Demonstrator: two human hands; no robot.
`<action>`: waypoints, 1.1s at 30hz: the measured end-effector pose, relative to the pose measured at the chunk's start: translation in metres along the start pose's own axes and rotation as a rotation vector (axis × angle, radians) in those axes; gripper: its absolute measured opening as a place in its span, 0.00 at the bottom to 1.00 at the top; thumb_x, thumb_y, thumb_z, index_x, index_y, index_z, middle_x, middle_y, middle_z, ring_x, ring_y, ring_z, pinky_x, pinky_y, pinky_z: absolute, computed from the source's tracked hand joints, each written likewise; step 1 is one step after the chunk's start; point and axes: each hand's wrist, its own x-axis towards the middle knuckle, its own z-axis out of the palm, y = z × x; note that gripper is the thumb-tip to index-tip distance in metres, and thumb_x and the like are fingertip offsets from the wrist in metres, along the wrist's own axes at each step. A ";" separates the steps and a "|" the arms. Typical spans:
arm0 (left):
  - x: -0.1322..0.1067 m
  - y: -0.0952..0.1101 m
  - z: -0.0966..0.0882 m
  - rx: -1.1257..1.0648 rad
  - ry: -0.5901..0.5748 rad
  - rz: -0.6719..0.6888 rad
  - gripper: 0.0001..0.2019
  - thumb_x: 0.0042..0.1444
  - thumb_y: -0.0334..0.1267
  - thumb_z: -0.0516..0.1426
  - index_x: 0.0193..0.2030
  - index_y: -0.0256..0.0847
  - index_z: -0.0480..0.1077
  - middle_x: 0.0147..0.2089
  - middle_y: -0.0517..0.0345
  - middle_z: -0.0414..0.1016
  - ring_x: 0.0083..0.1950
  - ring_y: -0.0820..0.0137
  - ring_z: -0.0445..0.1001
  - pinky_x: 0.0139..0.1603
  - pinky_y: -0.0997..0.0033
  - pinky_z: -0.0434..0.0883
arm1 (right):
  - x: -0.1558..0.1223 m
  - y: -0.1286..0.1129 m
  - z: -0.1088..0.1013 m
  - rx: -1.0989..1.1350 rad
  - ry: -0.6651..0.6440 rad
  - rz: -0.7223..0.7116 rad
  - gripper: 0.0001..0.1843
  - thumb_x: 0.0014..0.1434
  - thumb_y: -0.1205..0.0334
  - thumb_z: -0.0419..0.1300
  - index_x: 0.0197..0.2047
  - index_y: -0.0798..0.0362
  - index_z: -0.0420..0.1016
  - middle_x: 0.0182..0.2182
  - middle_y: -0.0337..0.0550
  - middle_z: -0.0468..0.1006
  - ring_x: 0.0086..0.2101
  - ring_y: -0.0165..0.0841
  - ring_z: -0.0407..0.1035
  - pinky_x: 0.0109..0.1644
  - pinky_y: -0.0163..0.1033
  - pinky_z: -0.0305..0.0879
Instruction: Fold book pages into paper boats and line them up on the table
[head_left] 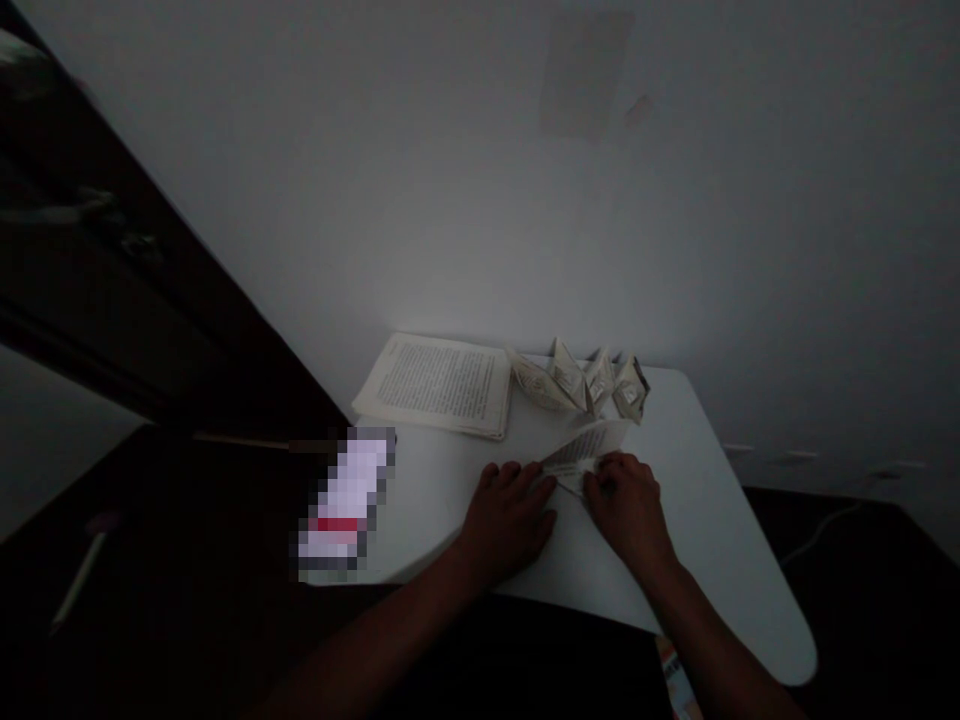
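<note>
A printed paper sheet [583, 452], partly folded, lies on the white table [697, 520] in front of me. My left hand [510, 515] rests palm down on the table, its fingertips pressing the sheet's left edge. My right hand [628, 505] is curled, fingers pinched on the sheet's right part. Both hands touch the same sheet.
Several folded paper shapes [592, 380] stand in a row at the table's back edge by the wall. A stack of printed pages [439, 385] lies at the back left. A blurred-out patch [345, 500] covers the table's left edge. A dark wooden door [112, 280] is at left.
</note>
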 end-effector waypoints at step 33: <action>0.001 -0.002 0.000 -0.010 -0.031 0.009 0.18 0.59 0.44 0.50 0.56 0.52 0.63 0.58 0.56 0.63 0.53 0.58 0.60 0.53 0.50 0.55 | -0.001 0.002 0.003 0.006 -0.003 -0.006 0.09 0.55 0.60 0.56 0.25 0.52 0.66 0.35 0.46 0.70 0.37 0.39 0.62 0.43 0.44 0.60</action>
